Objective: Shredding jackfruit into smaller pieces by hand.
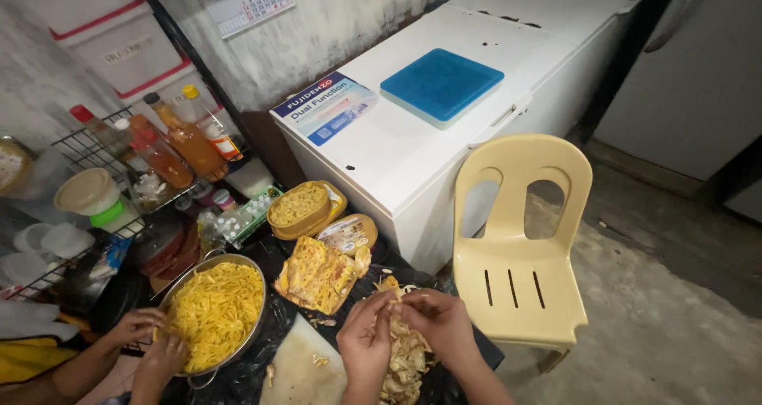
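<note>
Left hand (367, 335) and right hand (438, 319) close together over a heap of pale peelings (406, 357), fingertips of both pinching one small yellow piece (389, 287) between them. Heap on black sheet, beside white cutting board (298, 369). Left of that, a co-worker's hands (155, 345) at metal bowl of yellow strips (214, 310).

Both forearms reach forward, left hand (367, 335) and right hand (439, 319) together, fingertips pinched.
</note>
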